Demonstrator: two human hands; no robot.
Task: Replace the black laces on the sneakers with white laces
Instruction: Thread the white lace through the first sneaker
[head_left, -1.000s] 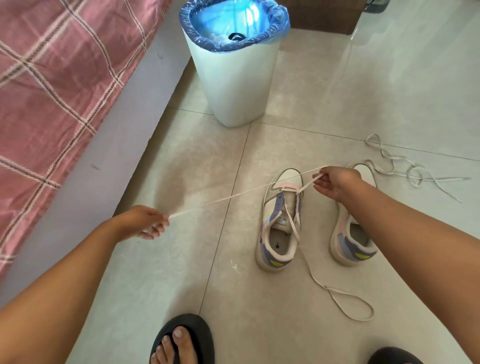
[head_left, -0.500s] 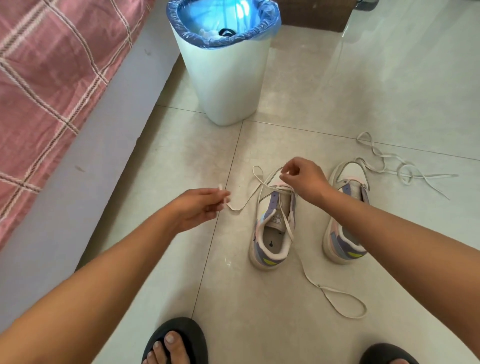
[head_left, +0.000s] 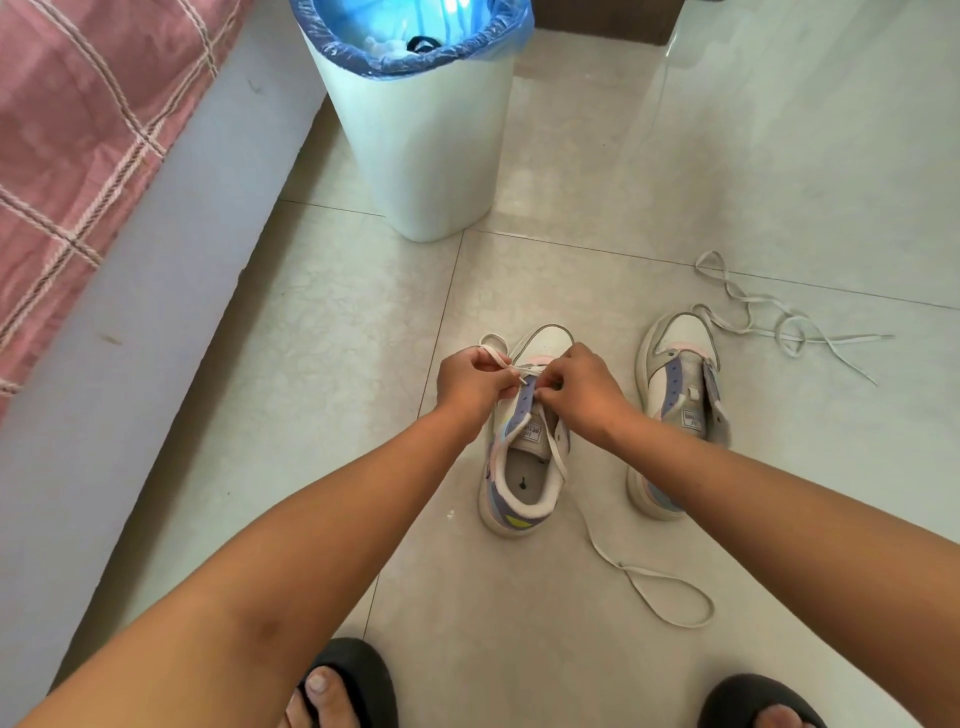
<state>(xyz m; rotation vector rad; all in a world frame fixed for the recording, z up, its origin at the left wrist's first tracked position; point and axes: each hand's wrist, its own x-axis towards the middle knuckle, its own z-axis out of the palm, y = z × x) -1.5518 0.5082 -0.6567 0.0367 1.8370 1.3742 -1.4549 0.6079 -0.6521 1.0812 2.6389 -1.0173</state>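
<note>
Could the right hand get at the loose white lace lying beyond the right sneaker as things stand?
Probably yes: bare floor separates the right hand from the loose lace, but it is pinching the lace on the left sneaker.

A: The floor (head_left: 675, 156) is glossy pale tile, the bin (head_left: 431, 156) smooth white plastic with a thin blue film liner (head_left: 332, 41)

B: And the lace (head_left: 498, 358) between the fingers (head_left: 550, 384) is flat woven cloth, matt; the bedsheet (head_left: 78, 130) is checked fabric

Floor (head_left: 727, 156): pale glossy tiles with thin grout lines; bed (head_left: 171, 291) at left, pink plaid cover; white bin (head_left: 426, 156) with blue liner beside it.
</note>
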